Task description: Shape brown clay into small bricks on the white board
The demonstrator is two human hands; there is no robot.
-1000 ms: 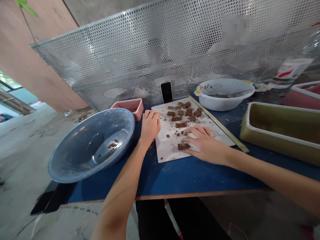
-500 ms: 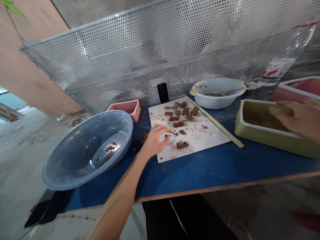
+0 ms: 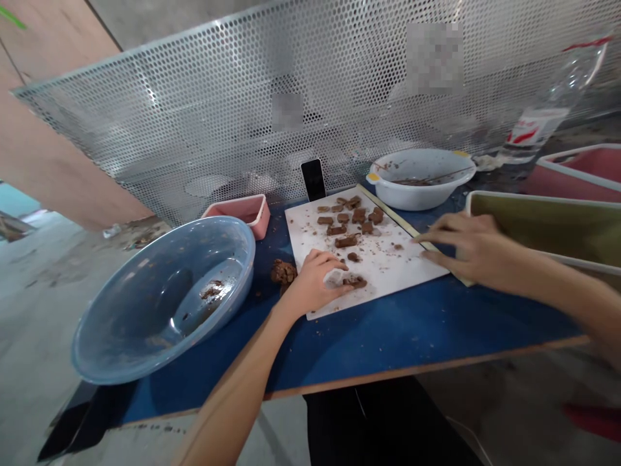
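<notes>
A white board point(image 3: 398, 262) carries several brown clay-like pieces, some shaped into small blocks point(image 3: 346, 241). My left hand point(image 3: 313, 279) is over its near left part, fingers curved and apart from the thumb. The thumb tip is at a low brown block point(image 3: 358, 282); whether it touches cannot be made out. My right hand point(image 3: 468, 244) is above the board's right edge, fingers apart and slightly blurred, with nothing visible in them. Below its fingertips runs a pale flat strip point(image 3: 398, 219). A dark brown clay lump point(image 3: 283, 272) lies left of the board, beside my left hand.
A large blue basin point(image 3: 160, 310) stands left, with a pink tray point(image 3: 262, 220) behind it. A phone point(image 3: 314, 180) leans at the back near a white basin point(image 3: 422, 196). To the right are a green trough point(image 3: 557, 223), a pink container point(image 3: 577, 171) and a bottle point(image 3: 536, 133).
My right hand left the board, passed over the green trough, and is now back at the board's right edge. My left hand moved right and nearer, to the low block.
</notes>
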